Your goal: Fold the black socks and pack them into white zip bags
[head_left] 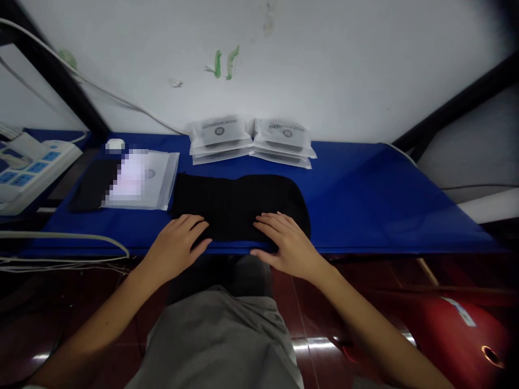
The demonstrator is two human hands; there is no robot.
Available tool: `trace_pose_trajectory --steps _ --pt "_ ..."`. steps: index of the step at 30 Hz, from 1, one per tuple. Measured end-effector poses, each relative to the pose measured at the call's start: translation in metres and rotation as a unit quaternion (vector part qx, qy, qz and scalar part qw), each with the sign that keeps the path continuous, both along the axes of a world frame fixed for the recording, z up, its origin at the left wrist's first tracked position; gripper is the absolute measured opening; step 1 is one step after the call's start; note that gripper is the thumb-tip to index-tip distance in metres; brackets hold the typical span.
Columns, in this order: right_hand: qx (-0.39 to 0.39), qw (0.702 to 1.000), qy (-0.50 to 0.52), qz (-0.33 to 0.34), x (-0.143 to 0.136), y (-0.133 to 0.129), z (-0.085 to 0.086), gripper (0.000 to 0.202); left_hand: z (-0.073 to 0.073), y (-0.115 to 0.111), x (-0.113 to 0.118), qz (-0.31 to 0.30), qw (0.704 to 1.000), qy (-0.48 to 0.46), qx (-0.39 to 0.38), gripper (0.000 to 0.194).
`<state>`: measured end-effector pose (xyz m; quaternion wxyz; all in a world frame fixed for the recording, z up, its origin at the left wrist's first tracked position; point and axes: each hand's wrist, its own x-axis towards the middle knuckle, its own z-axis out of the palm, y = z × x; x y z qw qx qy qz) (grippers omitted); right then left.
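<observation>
A black piece of soft cloth (237, 202), rounded and wider at its right end, is spread flat along the front edge of the blue table. My left hand (182, 237) rests on its lower left part, fingers stretched out and thumb near the table edge. On the lower right part lies my right hand (284, 237), also with fingers extended and thumb apart. Neither hand grips the cloth. Behind it, against the wall, are two stacks of frosted zip bags with dark contents, a left stack (221, 138) and a right stack (284, 140), printed ROCKBROS.
To the left, a frosted zip bag (164, 183) lies under a blurred-out phone-like screen (130, 178), beside a dark cloth (91, 186). A white case (115, 145) sits behind them. A power strip (36, 170) and cables are at far left. A red stool (458, 335) stands below right.
</observation>
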<state>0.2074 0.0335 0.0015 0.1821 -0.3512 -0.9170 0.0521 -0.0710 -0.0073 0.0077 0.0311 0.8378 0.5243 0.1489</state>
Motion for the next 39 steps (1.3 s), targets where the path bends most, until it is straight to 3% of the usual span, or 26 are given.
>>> trace_pose_trajectory --steps 9,14,19,33,39 --pt "-0.010 1.000 -0.018 0.004 0.003 -0.006 -0.002 0.053 -0.009 -0.012 -0.003 0.002 1.000 0.008 0.000 0.050" --pt "-0.022 1.000 -0.015 0.011 0.008 -0.011 -0.004 0.043 -0.013 -0.018 -0.007 -0.005 1.000 0.021 0.005 0.036" --pt "-0.029 0.999 0.010 0.033 0.014 -0.014 0.002 0.036 -0.003 -0.026 -0.005 -0.013 1.000 0.020 -0.008 0.022" --pt "0.041 0.995 -0.081 0.039 0.009 -0.023 0.023 0.033 0.016 -0.029 -0.009 -0.001 1.000 0.021 -0.018 0.029" --pt "-0.001 0.999 -0.038 0.029 0.013 -0.013 0.043 0.034 0.031 -0.022 -0.016 0.029 0.998 0.011 -0.055 0.030"
